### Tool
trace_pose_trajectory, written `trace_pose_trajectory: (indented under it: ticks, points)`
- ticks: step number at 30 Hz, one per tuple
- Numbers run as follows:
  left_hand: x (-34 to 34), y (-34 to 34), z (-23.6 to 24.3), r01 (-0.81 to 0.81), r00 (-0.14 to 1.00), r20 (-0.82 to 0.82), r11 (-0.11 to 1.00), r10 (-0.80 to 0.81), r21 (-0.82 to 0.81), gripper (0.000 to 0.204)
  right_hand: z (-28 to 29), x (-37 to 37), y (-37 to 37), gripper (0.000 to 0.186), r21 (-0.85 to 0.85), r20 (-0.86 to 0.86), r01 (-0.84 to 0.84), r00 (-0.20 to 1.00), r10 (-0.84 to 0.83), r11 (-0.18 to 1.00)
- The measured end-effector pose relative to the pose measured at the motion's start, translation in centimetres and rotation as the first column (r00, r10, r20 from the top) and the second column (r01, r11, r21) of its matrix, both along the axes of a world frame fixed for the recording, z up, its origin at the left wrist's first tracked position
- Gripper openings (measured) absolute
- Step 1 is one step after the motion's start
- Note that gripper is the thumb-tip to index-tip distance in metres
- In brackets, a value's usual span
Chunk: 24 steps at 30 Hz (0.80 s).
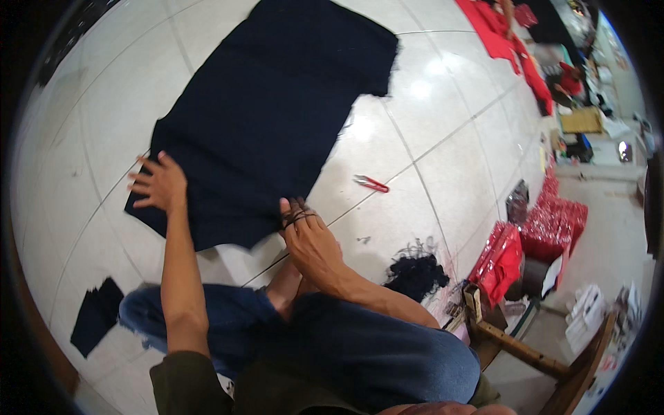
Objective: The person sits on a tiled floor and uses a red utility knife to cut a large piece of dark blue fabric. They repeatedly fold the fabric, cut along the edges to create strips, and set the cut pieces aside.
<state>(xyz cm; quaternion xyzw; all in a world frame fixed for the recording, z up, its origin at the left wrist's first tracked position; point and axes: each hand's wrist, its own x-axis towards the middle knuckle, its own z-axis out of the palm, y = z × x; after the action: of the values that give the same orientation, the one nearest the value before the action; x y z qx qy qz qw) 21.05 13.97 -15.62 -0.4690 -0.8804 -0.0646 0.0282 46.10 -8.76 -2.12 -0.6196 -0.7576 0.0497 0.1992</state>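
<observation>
A large navy fabric piece (256, 117) lies spread on the tiled floor in front of me, its right edges frayed. My left hand (162, 183) is open, fingers spread, over the fabric's near left edge. At the near right corner of the cloth is my right hand (310, 235), its fingers closed together. Dark threads (299, 214) are caught around those fingers; whether they also pinch the cloth is partly hidden. Red-handled thread snips (373, 184) rest on the floor to the right of the fabric.
A heap of dark thread scraps (417, 275) lies beside my right forearm. A small dark cloth piece (97, 315) is at the left. On the right are red plastic-wrapped bundles (553, 225) and a wooden frame (522, 346). Red cloth (494, 31) and another person (570, 81) are farther off.
</observation>
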Motion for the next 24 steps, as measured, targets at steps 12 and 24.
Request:
trace_pose_trajectory:
  ticks: [12,24]
  points:
    - [-0.3,0.7,-1.1,0.018,1.000,-0.020,1.000,-0.018,0.014,0.071,3.8,5.0,-2.7,0.040,-0.285,-0.098,0.045,0.992,-0.076,0.957]
    - [-0.1,0.4,-0.2,0.025,0.999,0.042,1.000,-0.025,0.004,0.075,7.1,13.5,-11.3,0.040,-0.442,0.018,0.172,0.983,-0.183,0.880]
